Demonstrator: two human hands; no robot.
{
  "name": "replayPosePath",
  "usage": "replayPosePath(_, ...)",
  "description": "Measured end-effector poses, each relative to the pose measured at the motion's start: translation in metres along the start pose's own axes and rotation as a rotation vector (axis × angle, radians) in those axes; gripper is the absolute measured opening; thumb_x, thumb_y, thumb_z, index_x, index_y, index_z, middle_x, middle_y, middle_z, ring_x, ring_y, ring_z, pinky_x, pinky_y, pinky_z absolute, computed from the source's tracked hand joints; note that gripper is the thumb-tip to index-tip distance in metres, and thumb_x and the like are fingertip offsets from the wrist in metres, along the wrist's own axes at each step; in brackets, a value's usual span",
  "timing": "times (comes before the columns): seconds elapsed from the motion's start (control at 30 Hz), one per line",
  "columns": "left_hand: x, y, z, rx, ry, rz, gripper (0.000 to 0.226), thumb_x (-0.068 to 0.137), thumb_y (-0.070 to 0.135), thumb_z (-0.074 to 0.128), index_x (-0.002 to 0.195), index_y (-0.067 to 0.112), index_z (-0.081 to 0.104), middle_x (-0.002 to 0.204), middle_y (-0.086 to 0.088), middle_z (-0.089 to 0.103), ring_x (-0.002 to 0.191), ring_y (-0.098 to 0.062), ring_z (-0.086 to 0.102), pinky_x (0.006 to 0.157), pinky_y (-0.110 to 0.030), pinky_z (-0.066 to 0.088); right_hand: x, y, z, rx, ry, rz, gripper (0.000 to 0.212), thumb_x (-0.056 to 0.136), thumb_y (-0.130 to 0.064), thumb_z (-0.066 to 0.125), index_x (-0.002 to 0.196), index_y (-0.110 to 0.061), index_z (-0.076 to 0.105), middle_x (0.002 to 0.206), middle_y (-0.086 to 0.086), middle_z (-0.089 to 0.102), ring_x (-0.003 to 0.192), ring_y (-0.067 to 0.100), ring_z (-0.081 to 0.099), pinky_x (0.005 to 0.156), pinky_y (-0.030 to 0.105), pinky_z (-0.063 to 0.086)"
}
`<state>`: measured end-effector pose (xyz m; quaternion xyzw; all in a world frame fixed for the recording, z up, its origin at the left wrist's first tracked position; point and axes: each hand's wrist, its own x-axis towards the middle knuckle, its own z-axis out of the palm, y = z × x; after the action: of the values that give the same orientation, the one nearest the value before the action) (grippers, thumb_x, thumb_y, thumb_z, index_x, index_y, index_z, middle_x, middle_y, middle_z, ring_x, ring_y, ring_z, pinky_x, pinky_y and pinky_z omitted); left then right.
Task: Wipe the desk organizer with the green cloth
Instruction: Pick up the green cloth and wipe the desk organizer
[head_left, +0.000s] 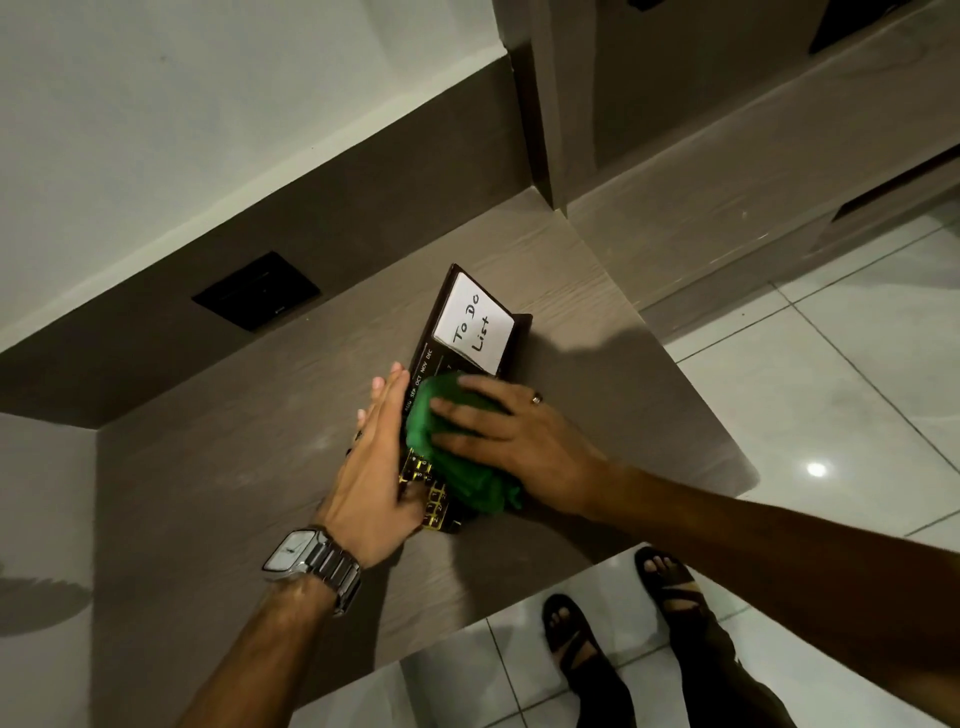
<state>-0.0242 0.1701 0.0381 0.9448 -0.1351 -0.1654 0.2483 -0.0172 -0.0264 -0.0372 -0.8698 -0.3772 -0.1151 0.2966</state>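
Note:
A dark brown desk organizer (434, 332) lies flat on the wooden desk (234, 467), with month names and gold calendar numbers printed on it. A white "To Do List" pad (475, 327) sits in its far end. The bunched green cloth (457, 462) rests on the organizer's middle. My right hand (514, 441) presses flat on top of the cloth, fingers spread. My left hand (376, 457) lies flat against the organizer's left edge, thumb on the calendar face, a watch on its wrist.
A black wall socket (255, 291) is set in the brown back panel at left. A cabinet (675, 156) rises at the desk's far right corner. The desk's front edge runs just below my hands, above a white tiled floor (831, 405) and my sandalled feet.

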Motion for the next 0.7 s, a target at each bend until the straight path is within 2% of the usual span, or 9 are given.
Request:
replayPosePath(0.1,0.000,0.000,0.000,0.002,-0.013,0.013,0.123,0.069,-0.008,0.063,0.146,0.038,-0.020,0.154,0.012,-0.014,0.151,-0.026,0.000,0.122,-0.053,0.010,0.019,0.009,-0.002,-0.004,0.073,-0.150,0.063,0.070,-0.007,0.081,0.128,-0.016,0.058,0.142,0.007,0.047,0.133,0.033,0.030,0.102,0.055,0.039)
replayPosePath(0.2,0.001,0.000,0.001,0.004,-0.002,-0.008,0.125,0.067,-0.010,0.063,0.148,0.039,-0.018,0.157,0.012,-0.014,0.150,-0.020,-0.006,0.122,-0.050,0.003,0.039,0.045,-0.025,-0.216,0.101,-0.169,0.070,0.070,-0.013,0.083,0.134,-0.019,0.054,0.144,0.009,0.048,0.131,0.034,0.031,0.096,0.056,0.045)
replayPosePath(0.27,0.001,-0.001,0.001,0.007,-0.001,-0.011,0.126,0.065,-0.010,0.064,0.148,0.039,-0.017,0.159,0.011,-0.014,0.148,-0.012,-0.014,0.121,-0.043,-0.005,0.043,0.073,-0.035,-0.272,0.156,-0.105,0.060,0.078,-0.026,0.078,0.133,-0.027,0.055,0.143,0.006,0.050,0.130,0.029,0.040,0.097,0.055,0.046)
replayPosePath(0.3,0.001,-0.001,0.001,0.012,-0.006,-0.010,0.127,0.064,-0.009,0.065,0.148,0.040,-0.017,0.160,0.011,-0.014,0.148,-0.011,-0.016,0.120,-0.040,-0.007,0.043,0.081,-0.038,-0.159,0.192,0.006,0.051,0.082,-0.031,0.075,0.130,-0.029,0.059,0.140,0.005,0.052,0.127,0.026,0.046,0.099,0.056,0.045)
replayPosePath(0.4,0.002,-0.001,0.002,0.008,-0.028,0.016,0.127,0.062,-0.003,0.068,0.149,0.037,-0.015,0.161,0.009,-0.013,0.148,-0.011,-0.016,0.119,-0.037,-0.009,0.050,0.091,-0.044,-0.212,0.269,0.219,0.045,0.086,-0.022,0.071,0.129,-0.019,0.061,0.139,0.001,0.054,0.124,0.028,0.047,0.101,0.051,0.042)
replayPosePath(0.47,0.003,-0.002,0.002,0.015,-0.026,0.024,0.125,0.061,0.001,0.068,0.150,0.035,-0.012,0.162,0.009,-0.012,0.148,-0.010,-0.015,0.118,-0.033,-0.010,0.048,0.081,-0.036,-0.179,0.265,0.144,0.043,0.084,-0.033,0.069,0.126,-0.024,0.063,0.129,-0.013,0.060,0.121,0.023,0.053,0.096,0.047,0.045)
replayPosePath(0.57,0.004,-0.006,0.003,0.039,-0.009,0.024,0.124,0.063,-0.002,0.067,0.150,0.037,-0.014,0.162,0.010,-0.013,0.148,-0.009,-0.015,0.118,-0.032,-0.010,0.044,0.059,-0.031,-0.227,0.155,-0.102,0.043,0.087,-0.030,0.052,0.130,-0.025,0.057,0.143,0.000,0.051,0.134,0.032,0.033,0.088,0.045,0.047)
replayPosePath(0.63,0.004,-0.008,0.004,0.036,-0.013,0.025,0.126,0.063,-0.003,0.067,0.149,0.039,-0.016,0.162,0.011,-0.014,0.148,-0.008,-0.016,0.117,-0.032,-0.010,0.040,0.072,-0.037,-0.225,0.123,-0.030,0.048,0.086,-0.030,0.053,0.133,-0.027,0.053,0.147,0.002,0.045,0.135,0.032,0.030,0.086,0.039,0.045)
replayPosePath(0.7,0.004,-0.010,0.005,0.032,-0.014,0.021,0.129,0.062,-0.003,0.070,0.148,0.040,-0.016,0.162,0.013,-0.015,0.148,-0.007,-0.016,0.117,-0.033,-0.010,0.043,0.088,-0.042,-0.059,0.242,0.132,0.043,0.088,-0.031,0.062,0.131,-0.027,0.057,0.144,0.003,0.048,0.131,0.034,0.039,0.097,0.042,0.044)
